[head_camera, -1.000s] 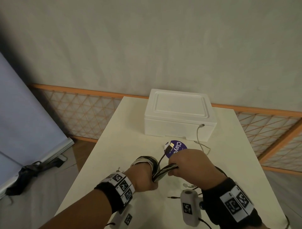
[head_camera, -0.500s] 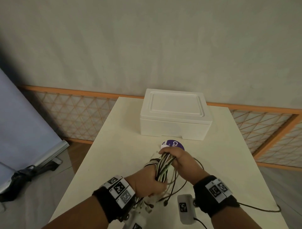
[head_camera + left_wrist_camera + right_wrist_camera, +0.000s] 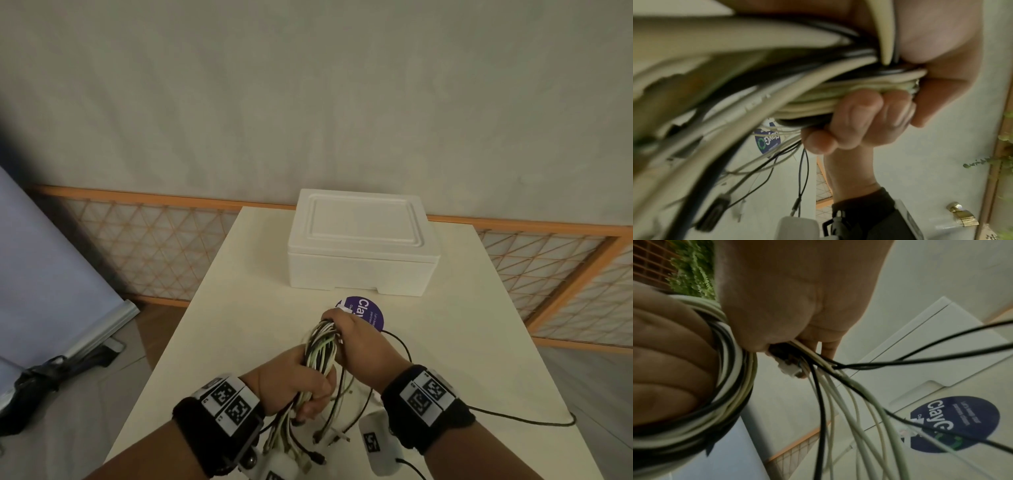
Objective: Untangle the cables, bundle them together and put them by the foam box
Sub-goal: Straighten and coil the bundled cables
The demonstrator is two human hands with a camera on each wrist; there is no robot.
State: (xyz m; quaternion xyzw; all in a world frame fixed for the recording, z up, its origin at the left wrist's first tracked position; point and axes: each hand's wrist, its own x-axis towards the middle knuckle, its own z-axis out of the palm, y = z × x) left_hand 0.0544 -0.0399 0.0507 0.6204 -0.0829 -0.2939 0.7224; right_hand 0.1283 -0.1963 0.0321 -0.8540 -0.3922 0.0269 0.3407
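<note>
White and black cables (image 3: 322, 353) are gathered into one thick looped bundle, held just above the cream desk (image 3: 239, 308) at its near end, between the two hands. The untangling looks largely done, though not finished: several loose ends and plugs are left dangling below the bundle, and one thin black lead (image 3: 513, 416) is seen trailing away to the right across the desk. No tie or wrap around the bundle can be made out. The white foam box with its lid on (image 3: 363, 246) sits at the far end of the desk, well apart from the bundle, so the placing beside it is judged not yet done.

The left hand (image 3: 294, 383) is clenched round the lower part of the bundle, fingers wrapped fully about it. The right hand (image 3: 356, 339) is curled over the top of the loops, knuckles up, fingers closed on the strands. A round purple sticker (image 3: 371, 310) is partly covered by that hand.
</note>
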